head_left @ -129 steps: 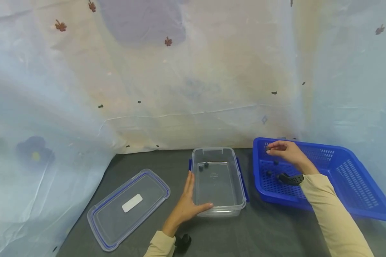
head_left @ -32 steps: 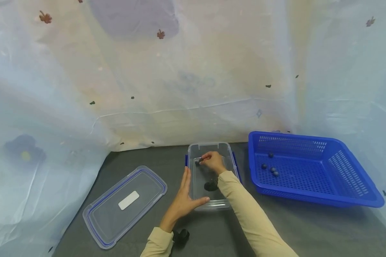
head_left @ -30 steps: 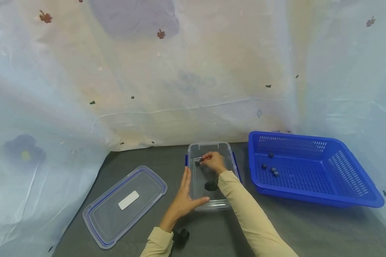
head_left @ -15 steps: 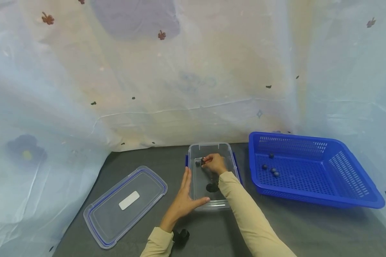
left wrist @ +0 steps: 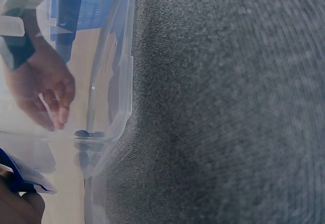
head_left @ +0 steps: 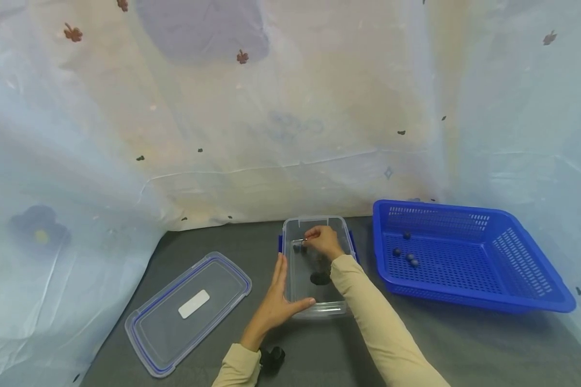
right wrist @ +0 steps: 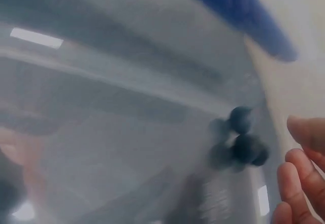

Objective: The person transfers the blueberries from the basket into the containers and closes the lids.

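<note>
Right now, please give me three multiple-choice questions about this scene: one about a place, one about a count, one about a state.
1. Where does the loose lid lie?
A. left of the clear container
B. inside the blue basket
C. on the container

2. How many dark balls lie in the basket?
A. one
B. four
C. nine

3. How is the left hand?
A. clenched in a fist
B. flat against the container's side
C. holding the lid

Answers: 1 A, the lid rests on the table beside it. 2 B, four show on the mesh. 3 B, its fingers are straight along the wall.

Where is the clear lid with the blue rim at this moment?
In the head view, the lid lies flat on the dark table, left of the clear container and apart from it, beyond the left hand.
</note>
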### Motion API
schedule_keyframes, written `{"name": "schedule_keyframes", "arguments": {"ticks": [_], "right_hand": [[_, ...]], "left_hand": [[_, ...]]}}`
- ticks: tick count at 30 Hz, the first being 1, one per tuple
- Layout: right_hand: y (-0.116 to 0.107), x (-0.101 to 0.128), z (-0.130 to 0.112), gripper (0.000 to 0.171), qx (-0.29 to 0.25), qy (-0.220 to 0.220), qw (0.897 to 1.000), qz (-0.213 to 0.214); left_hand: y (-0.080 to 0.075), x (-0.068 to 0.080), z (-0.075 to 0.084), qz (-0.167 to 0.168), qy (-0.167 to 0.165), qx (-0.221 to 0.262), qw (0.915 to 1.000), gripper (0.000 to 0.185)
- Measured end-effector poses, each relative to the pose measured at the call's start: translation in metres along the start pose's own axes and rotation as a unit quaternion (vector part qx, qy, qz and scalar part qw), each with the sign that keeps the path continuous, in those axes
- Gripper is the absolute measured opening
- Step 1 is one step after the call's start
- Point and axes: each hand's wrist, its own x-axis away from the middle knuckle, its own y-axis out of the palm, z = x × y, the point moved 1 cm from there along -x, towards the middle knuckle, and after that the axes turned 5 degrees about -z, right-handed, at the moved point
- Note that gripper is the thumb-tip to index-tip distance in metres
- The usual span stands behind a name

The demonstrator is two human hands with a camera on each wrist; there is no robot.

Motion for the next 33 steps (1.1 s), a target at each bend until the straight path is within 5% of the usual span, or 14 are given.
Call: {"name": "schedule_keyframes", "arguments": {"ticks": [19,33], "right_hand": [[-0.057,0.02,-0.044,0.032,-0.12,-0.087,0.984,-0.102],[-0.132,0.036,-0.051,0.036,-0.16,-0.125,0.979,-0.035]], "left_hand": [[-0.001,0.001,-0.002,0.004,-0.004,0.01,0.9999,0.117],[0.001,0.0,-0.001,0.01,-0.005,0.009,0.9999,0.119]]}}
